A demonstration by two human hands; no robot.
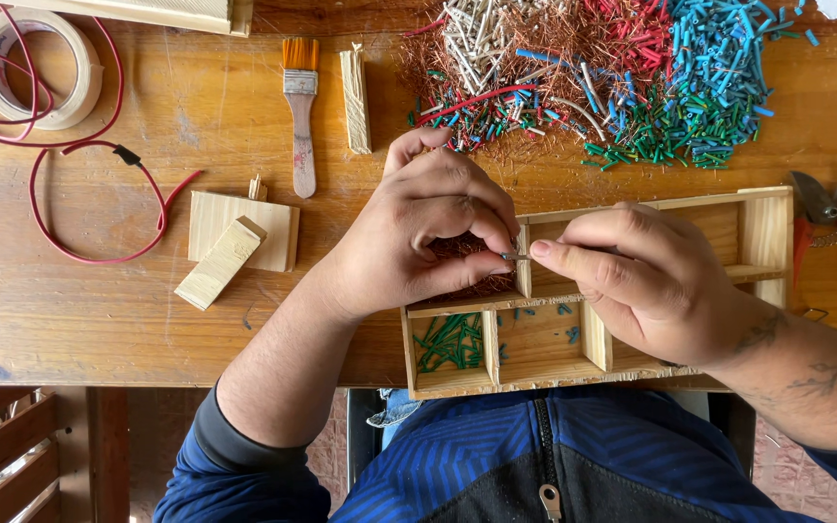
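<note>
Fingers: both sets pressed together, pinching one short wire piece [515,257] from either end, at frame centre.
Left hand [428,237]: curled, centre of frame, thumb and forefinger closed on the wire's left end.
Right hand [632,281]: right of centre, thumb and forefinger closed on the wire's right end.
Wire piece: small, greyish, held just above a divider of the tray; finer detail too small to tell.
Wooden compartment tray [767,218]: under both hands, lower right of centre, at the table's near edge.
Green wire bits [449,341]: in the tray's lower left compartment.
Copper strands [467,247]: in the compartment beneath the left hand.
Pile of cut wire sleeves [622,77]: upper right, red, blue, green and white mixed with copper.
Paintbrush [300,111]: upper centre-left, bristles up.
Wood blocks [234,242]: left of the hands.
Red cable [89,194]: looped at left.
Tape roll [36,68]: upper left corner.
Red-handled cutters [830,208]: right edge.
</note>
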